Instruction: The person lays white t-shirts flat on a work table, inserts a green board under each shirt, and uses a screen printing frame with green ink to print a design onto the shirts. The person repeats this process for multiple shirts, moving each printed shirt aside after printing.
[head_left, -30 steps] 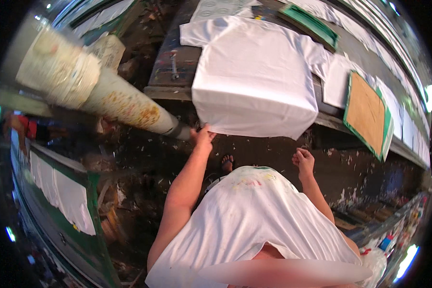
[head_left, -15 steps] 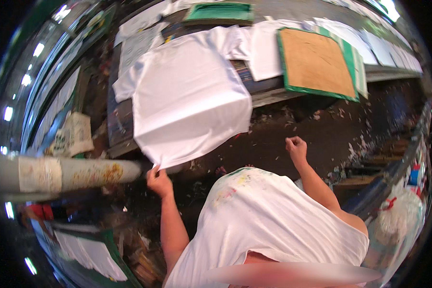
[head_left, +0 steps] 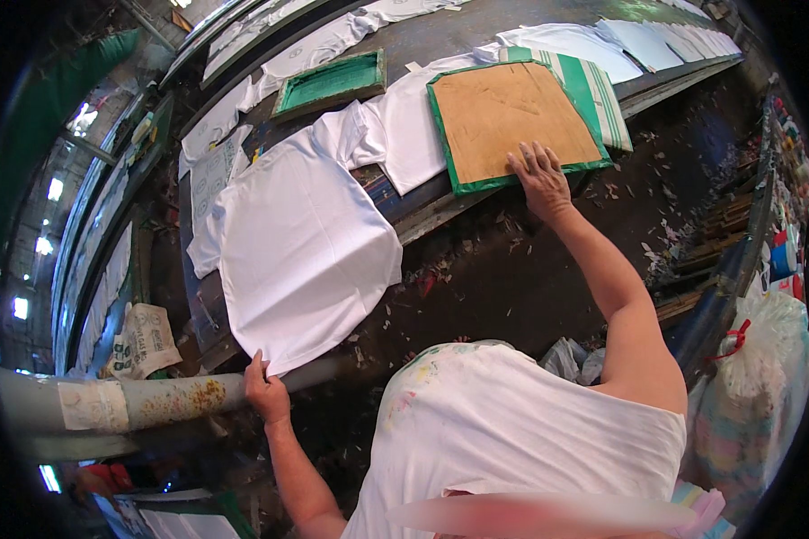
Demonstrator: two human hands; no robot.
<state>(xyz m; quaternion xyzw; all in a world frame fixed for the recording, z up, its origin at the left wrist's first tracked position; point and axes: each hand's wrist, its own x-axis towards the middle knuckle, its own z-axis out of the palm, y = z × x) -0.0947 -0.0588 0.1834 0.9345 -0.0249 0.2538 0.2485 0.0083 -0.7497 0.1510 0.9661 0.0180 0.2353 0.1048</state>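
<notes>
My left hand (head_left: 266,390) pinches the lower corner of a white T-shirt (head_left: 301,242) that lies spread over the table (head_left: 421,221), its lower part hanging toward me. My right hand (head_left: 539,182) reaches up and right, its fingers apart on the lower part of a brown board with green edging (head_left: 503,112). Beneath that board is a green-and-white striped piece (head_left: 616,126). Another white garment (head_left: 409,135) lies between the T-shirt and the board, and a green-filled rectangular frame (head_left: 369,90) sits behind them.
A rusty grey pipe (head_left: 175,404) crosses at lower left, with a printed sack (head_left: 139,346) beyond it. More white garments (head_left: 566,49) lie along the long table. A tied plastic bag (head_left: 737,422) is at right. Part of a person in red (head_left: 108,478) shows at lower left.
My right hand has risen from empty space near my body onto the brown board. My left hand still grips the shirt's corner, and the view has swung toward the board.
</notes>
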